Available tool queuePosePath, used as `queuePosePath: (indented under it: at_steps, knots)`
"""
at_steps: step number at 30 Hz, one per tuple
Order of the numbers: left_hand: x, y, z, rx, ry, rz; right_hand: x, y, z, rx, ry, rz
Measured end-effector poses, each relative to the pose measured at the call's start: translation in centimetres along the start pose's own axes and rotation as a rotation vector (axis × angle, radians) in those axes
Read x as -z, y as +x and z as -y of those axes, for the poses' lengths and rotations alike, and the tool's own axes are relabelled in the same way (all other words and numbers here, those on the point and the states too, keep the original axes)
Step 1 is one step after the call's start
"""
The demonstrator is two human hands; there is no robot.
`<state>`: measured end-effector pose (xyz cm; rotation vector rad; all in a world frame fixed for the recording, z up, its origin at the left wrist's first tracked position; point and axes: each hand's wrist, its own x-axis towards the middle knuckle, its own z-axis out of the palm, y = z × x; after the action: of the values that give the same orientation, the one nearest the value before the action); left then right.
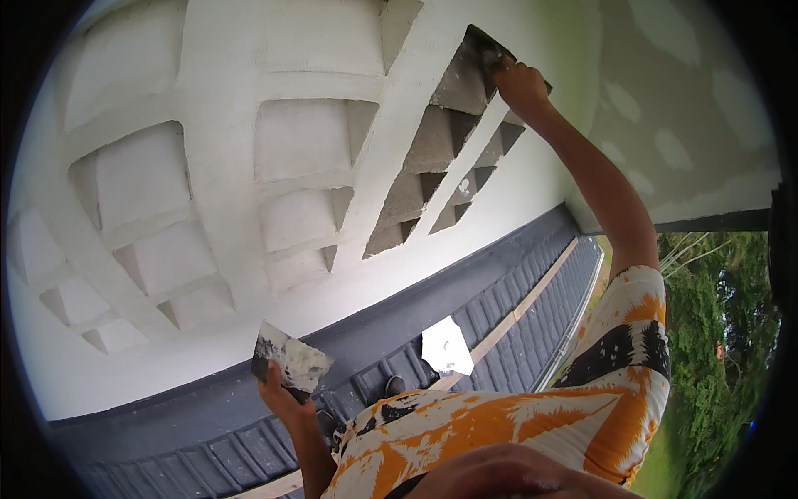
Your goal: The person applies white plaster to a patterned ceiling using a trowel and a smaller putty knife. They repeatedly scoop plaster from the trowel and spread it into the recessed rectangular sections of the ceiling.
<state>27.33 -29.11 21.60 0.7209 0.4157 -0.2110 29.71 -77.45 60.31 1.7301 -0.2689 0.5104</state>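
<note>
Trowel: the dark flat blade (pixel 482 38) is at the top of the dim column of recesses (pixel 431 137), high and to the right; whether its edge touches the wall (pixel 320 86), I cannot tell.
Long axis: it slants from upper left down to lower right, across the column's upper end rather than along it.
Right hand: my right hand (pixel 522 90) is clenched around the trowel, arm stretched up, so this is the nearer one.
Left hand: my left hand (pixel 287 402) grips a second flat plate (pixel 295 362) low on the left, well apart from the trowel.
Plaster: a pale, smeared load (pixel 301 363) lies on that plate, below and left of the trowel, with the pale ribs and recesses between.
Underneath: dark roof tiles (pixel 507 330) run along the wall's foot, with a wooden batten (pixel 525 301) and a white sheet (pixel 447 347) on them.
</note>
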Motion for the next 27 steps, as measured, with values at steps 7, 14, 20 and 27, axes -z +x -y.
queuePosePath:
  at_steps: [7,14,20,27]
  knots:
    - [-0.1,-0.4,-0.3,0.034,0.016,0.026,-1.6,0.6,-0.8,-0.020,-0.006,-0.050]
    - [1.0,-0.1,-0.1,0.033,0.066,-0.026,1.2,1.2,-0.1,-0.022,-0.010,0.190]
    - [2.6,-0.5,-0.8,0.014,0.051,-0.115,0.8,-0.7,-0.3,-0.028,0.028,-0.017]
    - [0.9,-0.2,-1.0,0.017,0.084,-0.040,-3.3,0.0,-2.5,-0.036,-0.036,0.177]
